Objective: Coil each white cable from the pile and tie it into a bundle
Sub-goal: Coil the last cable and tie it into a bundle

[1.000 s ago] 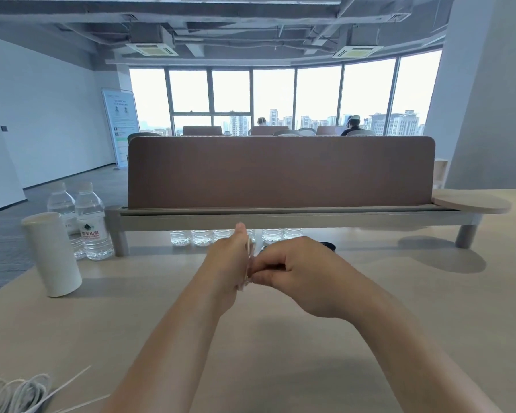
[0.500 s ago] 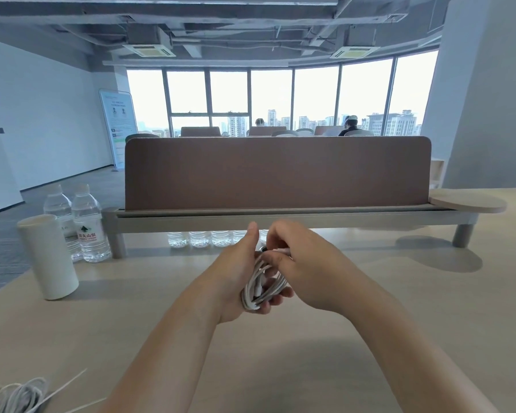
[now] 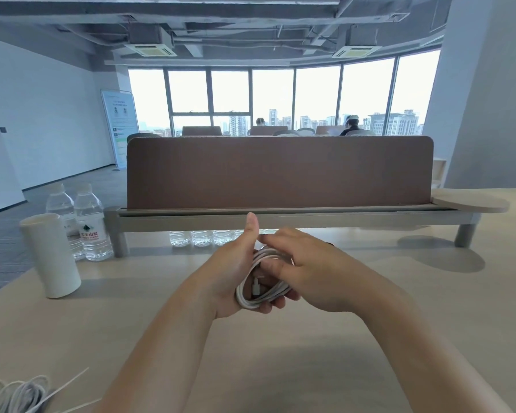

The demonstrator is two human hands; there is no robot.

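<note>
A coiled white cable (image 3: pixel 261 296) hangs in loops over the middle of the wooden table (image 3: pixel 429 308), one plug end showing inside the coil. My left hand (image 3: pixel 233 272) holds the coil from the left, fingers curled under it and thumb pointing up. My right hand (image 3: pixel 307 269) grips the coil's top from the right, its fingers over the loops. The pile of white cables (image 3: pixel 12 394) lies at the table's near left corner, partly cut off by the frame edge.
A white cylindrical cup (image 3: pixel 50 254) and two water bottles (image 3: pixel 81 222) stand at the left. A brown divider screen (image 3: pixel 280 171) on a raised shelf (image 3: pixel 280 217) crosses the table behind my hands, with more bottles (image 3: pixel 203 237) under it. Loose ties (image 3: pixel 69 383) lie beside the pile.
My hands have come nearer and turned, so the coil now shows in full. My left thumb has lifted upright and my right fingers have shifted over the coil's top.
</note>
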